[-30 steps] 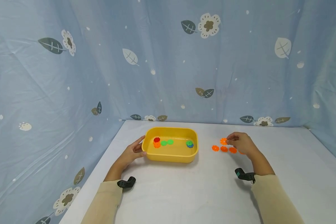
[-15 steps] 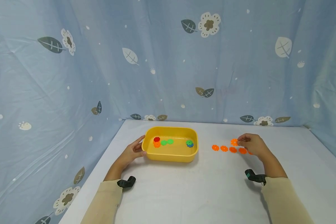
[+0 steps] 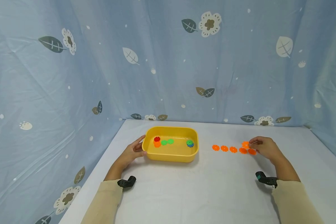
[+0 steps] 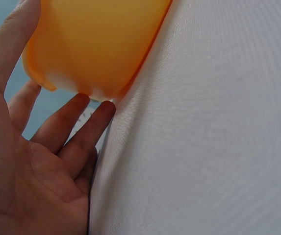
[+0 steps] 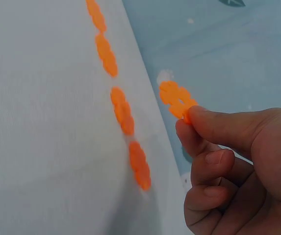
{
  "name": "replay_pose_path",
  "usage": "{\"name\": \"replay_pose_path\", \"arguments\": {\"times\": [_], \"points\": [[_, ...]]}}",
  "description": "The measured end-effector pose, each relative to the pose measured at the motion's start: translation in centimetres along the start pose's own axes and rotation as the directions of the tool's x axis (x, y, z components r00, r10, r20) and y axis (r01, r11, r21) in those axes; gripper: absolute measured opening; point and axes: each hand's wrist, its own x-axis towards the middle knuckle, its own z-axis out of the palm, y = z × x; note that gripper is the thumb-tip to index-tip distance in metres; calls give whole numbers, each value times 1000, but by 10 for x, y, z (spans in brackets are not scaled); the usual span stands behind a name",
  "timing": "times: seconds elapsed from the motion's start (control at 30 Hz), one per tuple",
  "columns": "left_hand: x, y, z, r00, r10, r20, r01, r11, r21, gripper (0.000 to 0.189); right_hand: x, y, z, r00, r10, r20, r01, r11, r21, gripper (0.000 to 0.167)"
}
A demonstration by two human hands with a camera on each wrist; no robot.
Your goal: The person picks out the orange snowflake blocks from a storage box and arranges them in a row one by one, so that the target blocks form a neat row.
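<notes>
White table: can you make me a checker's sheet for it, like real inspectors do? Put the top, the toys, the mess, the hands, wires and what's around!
Surface: white table, faint creases.
Job's things: yellow tray holding a red piece, an orange piece, three green pieces and a blue piece; a row of five orange discs to its right.
Clutter: nothing seen.
Grippers: left hand touches the tray's left end; right hand pinches a sixth orange disc, held up off the table. A black device sits on each wrist.
Cables: nothing seen.
Surroundings: blue curtain with leaves and flowers.
</notes>
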Motion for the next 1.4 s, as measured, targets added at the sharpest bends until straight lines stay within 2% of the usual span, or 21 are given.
{"name": "replay_pose_path", "arguments": {"times": [0.73,1.1,1.4], "points": [[1,-1,-1,1000,-3,-3,3,1000,18,84,-10,39,-26,991,118,-60,-122,991,-63,38],[-1,3,2,1000,-10,-26,11,999,36,83,-10,52,-24,984,155,-84,-160,985,-59,32],[-2,5,3,1000,-1,-19,2,1000,26,82,-9,52,-22,982,168,-84,-176,979,-104,30]]}}
